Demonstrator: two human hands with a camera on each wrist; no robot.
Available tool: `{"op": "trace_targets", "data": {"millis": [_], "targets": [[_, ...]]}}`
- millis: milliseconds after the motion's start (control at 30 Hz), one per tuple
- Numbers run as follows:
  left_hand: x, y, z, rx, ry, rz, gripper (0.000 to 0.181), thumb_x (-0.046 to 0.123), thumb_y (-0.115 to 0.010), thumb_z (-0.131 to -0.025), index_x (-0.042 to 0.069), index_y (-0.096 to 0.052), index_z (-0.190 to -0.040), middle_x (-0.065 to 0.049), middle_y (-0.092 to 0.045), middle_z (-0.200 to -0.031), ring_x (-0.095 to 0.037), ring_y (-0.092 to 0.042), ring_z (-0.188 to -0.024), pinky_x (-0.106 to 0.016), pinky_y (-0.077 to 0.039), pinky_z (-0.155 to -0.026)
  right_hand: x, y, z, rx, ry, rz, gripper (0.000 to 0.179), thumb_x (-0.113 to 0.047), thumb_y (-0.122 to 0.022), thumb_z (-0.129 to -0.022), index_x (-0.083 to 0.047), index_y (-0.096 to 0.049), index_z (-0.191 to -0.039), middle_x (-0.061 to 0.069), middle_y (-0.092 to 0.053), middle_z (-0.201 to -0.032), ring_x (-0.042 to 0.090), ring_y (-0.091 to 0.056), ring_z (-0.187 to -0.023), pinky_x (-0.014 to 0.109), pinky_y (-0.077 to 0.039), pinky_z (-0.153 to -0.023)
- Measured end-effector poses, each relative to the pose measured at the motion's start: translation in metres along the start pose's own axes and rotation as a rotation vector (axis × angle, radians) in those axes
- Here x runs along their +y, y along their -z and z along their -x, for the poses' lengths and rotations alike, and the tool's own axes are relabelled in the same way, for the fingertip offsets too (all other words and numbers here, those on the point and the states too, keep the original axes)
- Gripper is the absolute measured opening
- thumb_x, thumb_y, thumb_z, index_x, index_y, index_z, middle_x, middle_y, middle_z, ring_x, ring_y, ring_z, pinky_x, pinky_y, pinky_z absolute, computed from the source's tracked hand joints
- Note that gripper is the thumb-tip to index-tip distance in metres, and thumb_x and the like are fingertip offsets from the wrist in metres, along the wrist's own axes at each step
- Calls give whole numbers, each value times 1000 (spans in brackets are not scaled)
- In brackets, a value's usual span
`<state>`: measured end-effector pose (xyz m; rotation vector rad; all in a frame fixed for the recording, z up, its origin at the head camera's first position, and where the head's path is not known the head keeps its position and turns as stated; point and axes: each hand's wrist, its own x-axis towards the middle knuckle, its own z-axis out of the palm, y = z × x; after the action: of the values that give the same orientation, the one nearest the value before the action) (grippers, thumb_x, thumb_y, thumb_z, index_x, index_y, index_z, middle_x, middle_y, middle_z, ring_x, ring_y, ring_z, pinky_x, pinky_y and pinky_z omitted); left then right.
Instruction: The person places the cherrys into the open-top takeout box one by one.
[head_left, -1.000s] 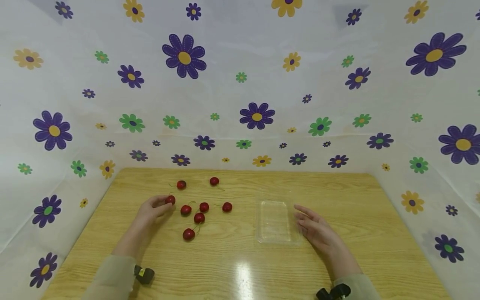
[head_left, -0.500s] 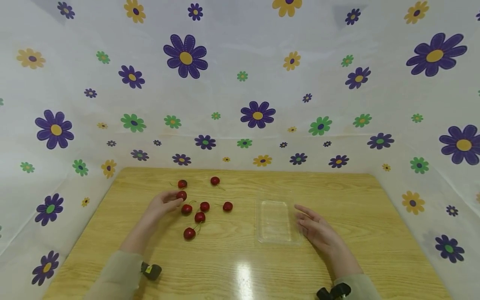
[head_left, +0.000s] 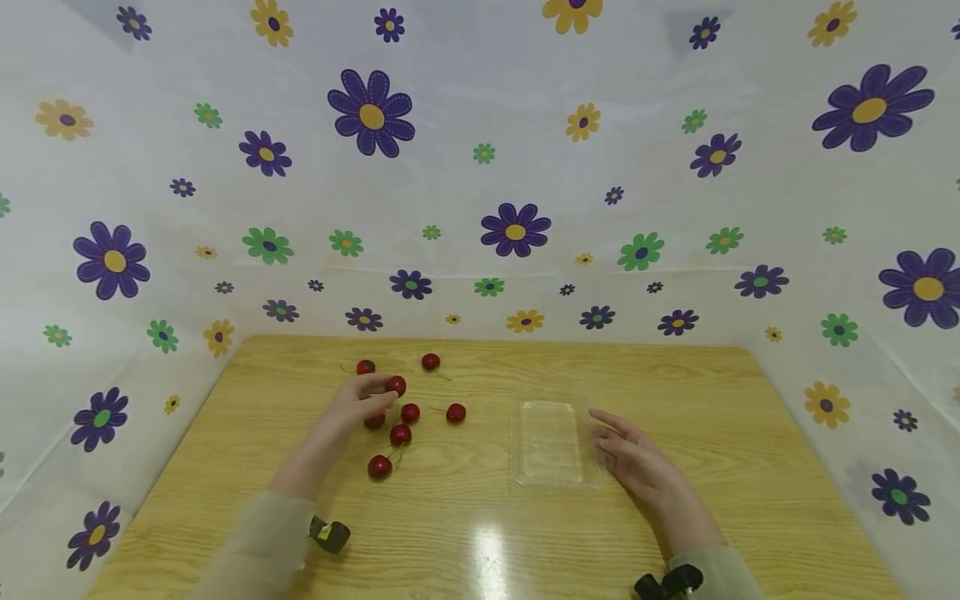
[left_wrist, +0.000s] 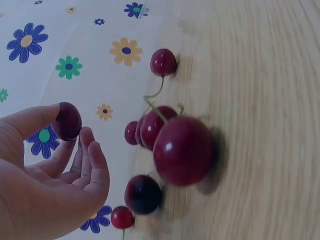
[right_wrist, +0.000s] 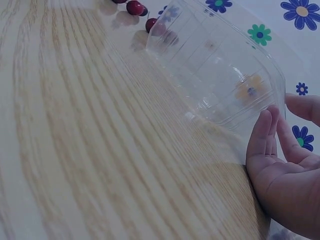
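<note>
My left hand (head_left: pixel 356 410) pinches a dark red cherry (head_left: pixel 396 386) between thumb and fingers. In the left wrist view that cherry (left_wrist: pixel 67 121) is up off the wooden tabletop, and the other fingers curl loosely. Below and around this hand lie several more cherries, among them one (head_left: pixel 379 467) toward the front and another (head_left: pixel 456 412) to the right. A clear plastic container (head_left: pixel 551 442) stands on the table with its open top up. At its right side rests my right hand (head_left: pixel 641 467), with relaxed fingertips right at the container's wall (right_wrist: pixel 220 65).
A wooden table (head_left: pixel 450 533) carries everything. Two cherries lie toward the back, one (head_left: pixel 365 367) behind my left hand and one (head_left: pixel 431 362) farther right. White cloth (head_left: pixel 480 108) printed with flowers encloses the back and both sides.
My left hand has moved right with the pinched cherry, passing over the cherry beneath it. The right hand and the container have stayed in place.
</note>
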<state>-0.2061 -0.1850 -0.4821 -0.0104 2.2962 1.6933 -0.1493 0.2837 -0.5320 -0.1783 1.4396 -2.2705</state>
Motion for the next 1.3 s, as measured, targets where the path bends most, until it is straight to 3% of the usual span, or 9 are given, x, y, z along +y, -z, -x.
{"op": "trace_targets", "data": {"millis": [333,733,1100,1300], "targets": [[14,-34,-9,-46,-4,15,51,23,-65,-106,-1,-53,-149,-22,-60,-141,-30,-62,-122,-45,-51,-108,-1,-1,0,2,0,0,48,5,-45,-109,-30,-66,-133,-9,-65,-121,3,-64,-105,19,-55,-95],[29,-74,-12,-63,6,38,44,19,-72,-101,4,-63,-141,-16,-67,-134,-30,-65,-117,-49,-50,-108,-3,-3,1,37,-24,13,46,3,-47,-109,-31,-67,-132,-10,-65,-121,3,-64,-106,19,-54,-96],[39,-101,-17,-161,-84,20,46,19,-73,-100,2,-64,-141,-19,-68,-133,-21,-68,-109,-31,-56,-94,-2,-2,1,11,-8,-3,47,4,-46,-109,-29,-67,-134,-9,-67,-121,4,-65,-106,19,-55,-96],[48,-118,-16,-207,-131,29,43,18,-72,-101,0,-65,-139,-19,-69,-132,-21,-69,-108,-33,-57,-95,-2,-2,1,13,-12,12,47,3,-45,-109,-31,-66,-133,-10,-66,-121,4,-65,-107,19,-54,-97]]}}
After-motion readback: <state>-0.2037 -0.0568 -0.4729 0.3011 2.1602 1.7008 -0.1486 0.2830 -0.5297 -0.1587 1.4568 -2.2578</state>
